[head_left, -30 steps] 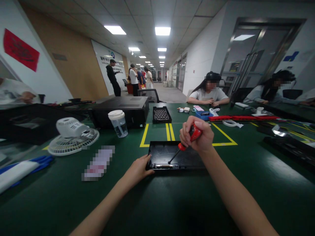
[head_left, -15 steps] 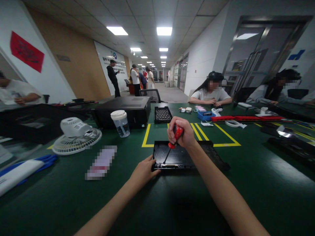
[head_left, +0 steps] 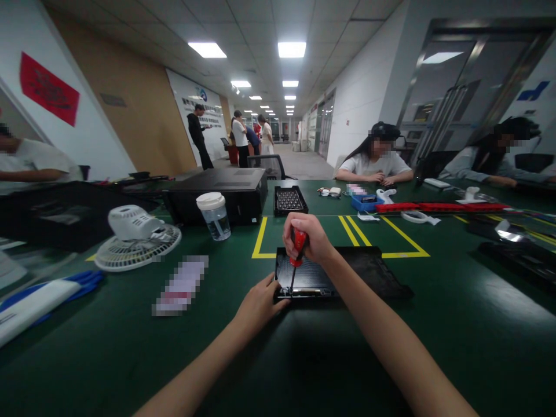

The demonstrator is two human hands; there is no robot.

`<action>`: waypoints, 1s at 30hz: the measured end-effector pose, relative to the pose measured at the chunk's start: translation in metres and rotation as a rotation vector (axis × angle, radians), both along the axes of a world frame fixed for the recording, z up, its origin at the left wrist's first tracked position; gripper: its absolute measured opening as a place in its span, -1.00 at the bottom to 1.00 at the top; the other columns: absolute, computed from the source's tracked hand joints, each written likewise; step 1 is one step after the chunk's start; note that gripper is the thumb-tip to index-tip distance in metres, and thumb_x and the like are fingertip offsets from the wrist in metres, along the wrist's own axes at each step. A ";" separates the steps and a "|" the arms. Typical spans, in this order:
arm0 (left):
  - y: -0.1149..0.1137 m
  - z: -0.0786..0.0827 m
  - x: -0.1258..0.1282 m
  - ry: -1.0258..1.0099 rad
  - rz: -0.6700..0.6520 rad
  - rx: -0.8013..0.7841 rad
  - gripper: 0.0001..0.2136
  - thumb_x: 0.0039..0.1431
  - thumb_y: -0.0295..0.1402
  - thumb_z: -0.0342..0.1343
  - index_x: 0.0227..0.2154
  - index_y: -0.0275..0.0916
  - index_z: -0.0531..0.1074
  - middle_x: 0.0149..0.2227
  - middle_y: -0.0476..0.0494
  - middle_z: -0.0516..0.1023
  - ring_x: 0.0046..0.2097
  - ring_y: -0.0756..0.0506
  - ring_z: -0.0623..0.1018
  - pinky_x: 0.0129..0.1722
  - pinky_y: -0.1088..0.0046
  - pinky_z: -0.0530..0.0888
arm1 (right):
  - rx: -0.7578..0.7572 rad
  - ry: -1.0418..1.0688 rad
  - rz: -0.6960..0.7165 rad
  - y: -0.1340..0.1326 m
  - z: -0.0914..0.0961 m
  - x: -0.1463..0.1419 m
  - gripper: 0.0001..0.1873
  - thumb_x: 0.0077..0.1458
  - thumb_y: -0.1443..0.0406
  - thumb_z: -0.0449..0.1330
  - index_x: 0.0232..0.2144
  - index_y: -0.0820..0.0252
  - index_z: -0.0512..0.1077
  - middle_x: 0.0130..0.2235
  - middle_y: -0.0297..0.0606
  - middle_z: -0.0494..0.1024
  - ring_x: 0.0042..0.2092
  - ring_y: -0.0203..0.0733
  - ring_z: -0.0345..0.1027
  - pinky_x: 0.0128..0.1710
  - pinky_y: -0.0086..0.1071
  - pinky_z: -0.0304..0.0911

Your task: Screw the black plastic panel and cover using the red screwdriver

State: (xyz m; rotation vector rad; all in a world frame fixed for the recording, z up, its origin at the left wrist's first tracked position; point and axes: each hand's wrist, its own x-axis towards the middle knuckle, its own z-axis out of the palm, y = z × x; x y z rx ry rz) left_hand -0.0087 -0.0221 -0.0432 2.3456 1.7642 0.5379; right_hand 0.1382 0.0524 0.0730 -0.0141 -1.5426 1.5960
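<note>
My right hand (head_left: 313,236) is wrapped around the red and black handle of a screwdriver (head_left: 298,249). Its shaft points down, nearly upright, and the tip meets the front left part of a black tray-like panel (head_left: 365,269) lying on the table. Whether the tip sits in a screw is too small to tell. My left hand (head_left: 259,301) grips the panel's front left corner, thumb along the front edge and fingers at the left side. A shiny metal strip (head_left: 310,292) runs along the panel's front edge. My right forearm hides part of the panel.
Left on the green table (head_left: 243,376) are a phone-like pixelated item (head_left: 182,285), a white fan (head_left: 136,240), a lidded cup (head_left: 214,217) and a large black case (head_left: 217,188). Behind the panel stands a black tray of small parts (head_left: 290,200). A blue box (head_left: 365,202) lies farther right.
The screwdriver has gone from slanted to nearly upright, my right hand shifting left with it. My left hand stays at the panel's corner. The view has moved slightly.
</note>
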 end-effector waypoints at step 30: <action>-0.001 0.000 0.000 0.008 0.010 -0.001 -0.71 0.06 -0.19 0.09 -0.19 -0.25 0.40 0.12 -0.31 0.29 0.08 -0.23 0.37 0.06 0.26 0.31 | -0.017 -0.046 -0.013 0.001 -0.004 -0.004 -0.78 0.06 0.25 0.02 -0.53 0.28 0.27 -0.70 -0.43 0.31 -0.74 -0.42 0.11 -0.77 -0.53 0.12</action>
